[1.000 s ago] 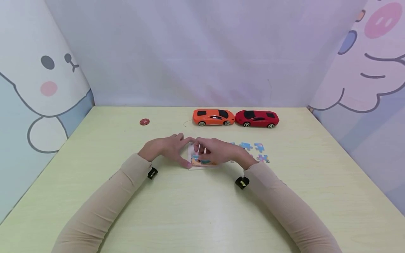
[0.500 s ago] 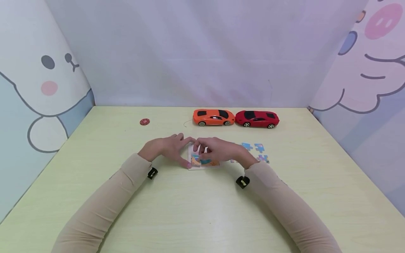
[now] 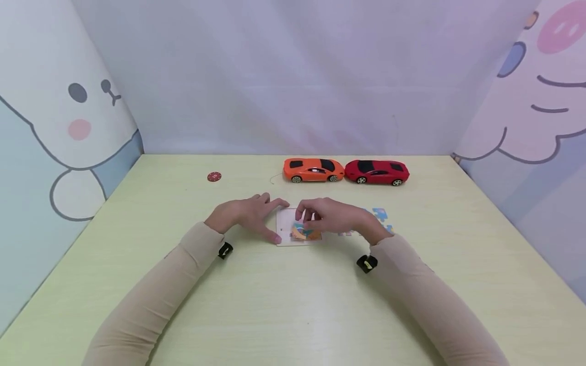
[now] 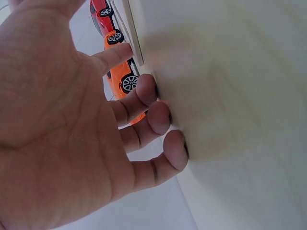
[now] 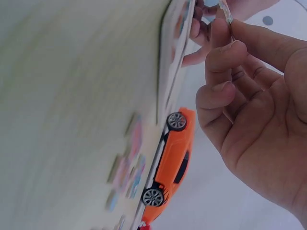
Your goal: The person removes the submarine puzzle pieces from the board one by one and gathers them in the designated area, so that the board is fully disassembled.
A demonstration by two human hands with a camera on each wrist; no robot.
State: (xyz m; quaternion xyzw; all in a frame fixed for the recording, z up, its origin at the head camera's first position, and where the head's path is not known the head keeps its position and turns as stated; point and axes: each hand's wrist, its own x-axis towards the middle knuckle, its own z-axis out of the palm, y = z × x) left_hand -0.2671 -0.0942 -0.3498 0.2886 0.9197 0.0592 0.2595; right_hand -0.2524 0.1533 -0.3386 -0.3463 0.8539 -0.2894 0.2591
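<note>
A small puzzle board (image 3: pixel 285 219) with a pale border lies flat mid-table, its left part bare and some printed pieces on its right. My left hand (image 3: pixel 256 216) has its fingers spread at the board's left side, thumb at the near corner and index finger at the far one. Its other fingertips rest on the tabletop in the left wrist view. Over the board, my right hand (image 3: pixel 330 216) pinches a puzzle piece (image 5: pixel 225 10) between thumb and index finger, with the piece tilted above the board. The right hand hides the board's right side.
Several loose puzzle pieces (image 3: pixel 379 213) lie right of the board, partly behind the right wrist. An orange toy car (image 3: pixel 313 170) and a red toy car (image 3: pixel 377 173) stand end to end at the back. A red round chip (image 3: pixel 214 176) lies back left.
My right hand has moved a little right with the pinched puzzle piece, uncovering the board's left part. The left hand stays at the board's edge. The head view has shifted slightly.
</note>
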